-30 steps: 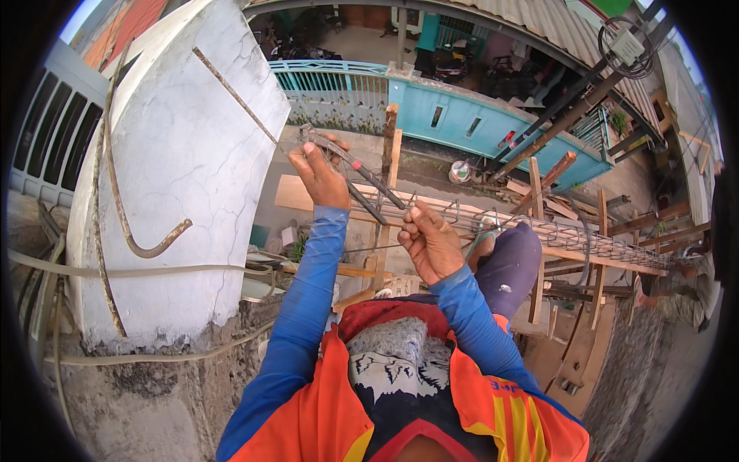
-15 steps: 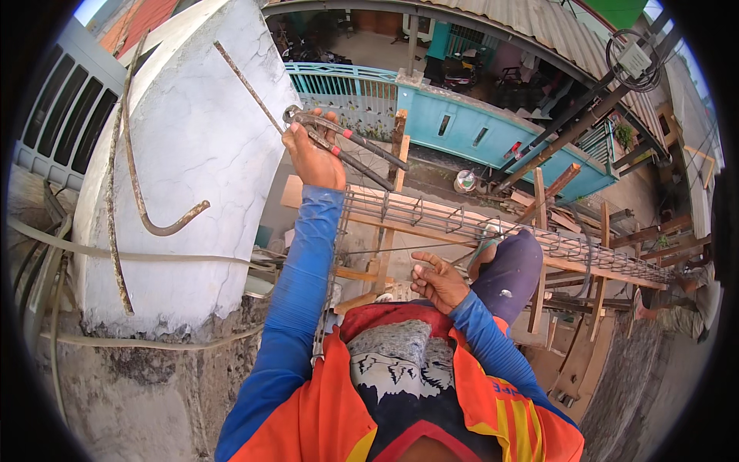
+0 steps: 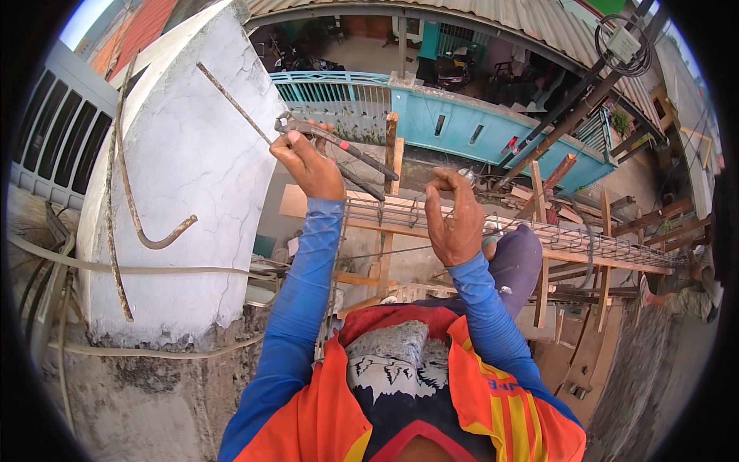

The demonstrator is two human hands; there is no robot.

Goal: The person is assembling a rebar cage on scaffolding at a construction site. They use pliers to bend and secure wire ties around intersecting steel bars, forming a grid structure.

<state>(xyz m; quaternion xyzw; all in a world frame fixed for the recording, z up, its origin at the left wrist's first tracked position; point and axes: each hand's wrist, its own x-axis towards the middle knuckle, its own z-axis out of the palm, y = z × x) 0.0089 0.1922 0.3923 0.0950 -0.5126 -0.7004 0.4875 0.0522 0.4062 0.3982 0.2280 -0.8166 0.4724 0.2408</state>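
Observation:
My left hand (image 3: 309, 163) is raised and grips a pair of pincers (image 3: 339, 148) by the handles; the jaws sit against a straight rusty steel bar (image 3: 231, 100) that sticks out in front of the white concrete column (image 3: 192, 177). My right hand (image 3: 454, 219) is lifted beside it with fingers curled, pinching a thin tie wire that runs away to the right. Both arms wear blue sleeves under an orange vest. Below the hands lies a long rebar cage (image 3: 554, 235) on timber.
A bent rusty bar (image 3: 142, 223) hooks across the column's left side. Far below are a turquoise wall and railing (image 3: 462, 127), wooden props (image 3: 543, 192), a corrugated roof and a utility pole with cables (image 3: 616, 50). My knee (image 3: 516, 262) is at right.
My left hand stayed up by the straight bar with the pincers. My right hand rose from waist height to just right of the left hand, fingers now pinched on wire.

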